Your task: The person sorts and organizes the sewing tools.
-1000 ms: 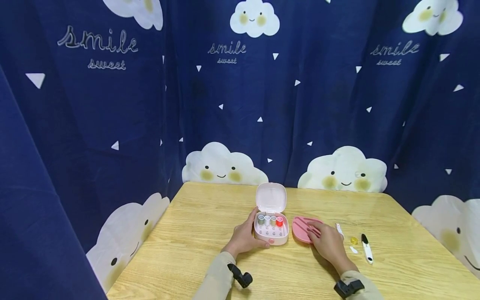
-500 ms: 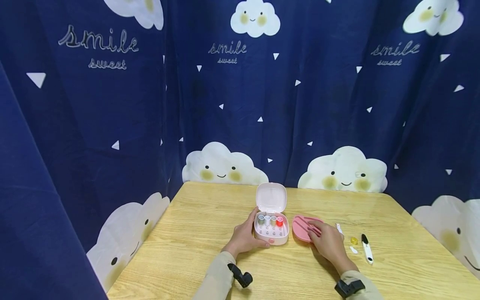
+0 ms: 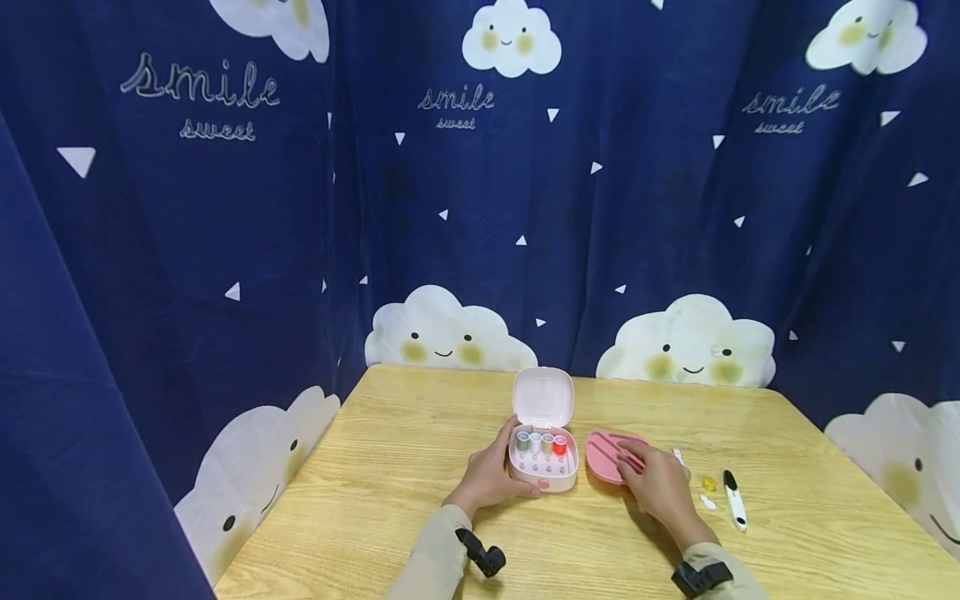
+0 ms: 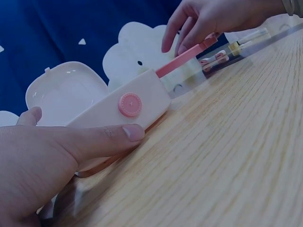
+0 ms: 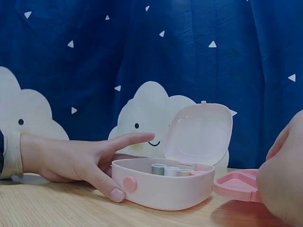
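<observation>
Wrist cameras point(image 3: 480, 554): black, strapped over pale sleeves point(image 3: 429, 557) at the bottom of the frame.
Left hand point(image 3: 487, 477): lower centre; its grip is clamped on the box's left side, thumb against the front face just beside the round pink button point(image 4: 130, 104).
Right hand point(image 3: 660, 485): right of centre; its grip pinches the pink tray.
Thread snips point(image 3: 735, 504): black and white, lower right, near a tiny white piece point(image 3: 707, 502) and a small round yellow item point(image 3: 708, 483).
Pink tray point(image 3: 603, 454): right of the box, held just above the worktop point(image 3: 375, 467).
Pink sewing box point(image 3: 525, 477): centre, on the worktop, lid point(image 3: 543, 398) raised; four thread spools point(image 3: 560, 446) stand inside in a row.
Navy curtain point(image 3: 450, 208): fills the background, printed with smiling clouds.
</observation>
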Tool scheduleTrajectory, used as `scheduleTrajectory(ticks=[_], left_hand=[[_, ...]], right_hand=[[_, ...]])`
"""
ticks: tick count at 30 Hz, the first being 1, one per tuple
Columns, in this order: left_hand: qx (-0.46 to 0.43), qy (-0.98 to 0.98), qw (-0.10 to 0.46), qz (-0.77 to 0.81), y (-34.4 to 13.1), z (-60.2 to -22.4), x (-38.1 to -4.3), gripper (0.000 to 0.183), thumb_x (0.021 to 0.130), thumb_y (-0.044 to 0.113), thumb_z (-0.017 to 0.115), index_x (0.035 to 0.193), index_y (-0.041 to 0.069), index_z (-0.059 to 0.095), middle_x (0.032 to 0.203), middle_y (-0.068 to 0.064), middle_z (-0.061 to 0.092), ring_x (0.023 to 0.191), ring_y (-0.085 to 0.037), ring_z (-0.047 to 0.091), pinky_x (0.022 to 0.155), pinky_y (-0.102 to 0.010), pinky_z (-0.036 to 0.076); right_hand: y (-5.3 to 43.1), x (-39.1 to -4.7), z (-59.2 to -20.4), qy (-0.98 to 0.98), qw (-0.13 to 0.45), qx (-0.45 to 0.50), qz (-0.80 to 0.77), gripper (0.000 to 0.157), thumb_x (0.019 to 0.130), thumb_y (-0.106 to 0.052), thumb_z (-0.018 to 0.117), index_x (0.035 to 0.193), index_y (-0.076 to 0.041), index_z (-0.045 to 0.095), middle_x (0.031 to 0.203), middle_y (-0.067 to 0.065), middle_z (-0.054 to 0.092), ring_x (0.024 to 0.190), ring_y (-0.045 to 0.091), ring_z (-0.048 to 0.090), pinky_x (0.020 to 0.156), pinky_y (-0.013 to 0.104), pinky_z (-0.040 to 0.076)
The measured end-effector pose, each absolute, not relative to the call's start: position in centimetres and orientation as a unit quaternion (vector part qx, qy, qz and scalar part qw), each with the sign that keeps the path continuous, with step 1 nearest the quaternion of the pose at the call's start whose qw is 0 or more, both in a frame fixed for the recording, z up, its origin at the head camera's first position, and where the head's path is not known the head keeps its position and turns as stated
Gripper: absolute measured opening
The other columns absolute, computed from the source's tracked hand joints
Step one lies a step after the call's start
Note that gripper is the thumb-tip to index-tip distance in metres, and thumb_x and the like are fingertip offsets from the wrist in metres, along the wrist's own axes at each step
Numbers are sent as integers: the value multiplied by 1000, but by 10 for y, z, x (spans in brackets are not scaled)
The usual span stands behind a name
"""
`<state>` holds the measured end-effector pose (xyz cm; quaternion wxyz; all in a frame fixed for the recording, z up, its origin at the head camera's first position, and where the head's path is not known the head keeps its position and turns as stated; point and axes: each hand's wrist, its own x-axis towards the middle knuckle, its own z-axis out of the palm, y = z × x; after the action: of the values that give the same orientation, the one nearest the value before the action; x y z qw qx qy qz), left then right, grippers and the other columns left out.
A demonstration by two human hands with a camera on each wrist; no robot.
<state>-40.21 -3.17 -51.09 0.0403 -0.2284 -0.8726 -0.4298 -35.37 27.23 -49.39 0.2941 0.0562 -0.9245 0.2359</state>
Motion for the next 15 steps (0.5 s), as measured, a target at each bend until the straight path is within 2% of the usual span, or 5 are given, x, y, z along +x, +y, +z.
scheduleTrajectory(ticks=[15], left_hand=[[-227, -873, 41, -429, -31, -513, -403, 133, 65, 44, 100, 167, 24, 18, 162, -3, 41, 144, -31, 42, 116, -61, 22]], right_hand=[[266, -354, -490, -915, 303, 73, 255, 37, 84, -12, 82, 120, -5, 76, 112, 21, 74, 102, 44, 70, 85, 60, 51]])
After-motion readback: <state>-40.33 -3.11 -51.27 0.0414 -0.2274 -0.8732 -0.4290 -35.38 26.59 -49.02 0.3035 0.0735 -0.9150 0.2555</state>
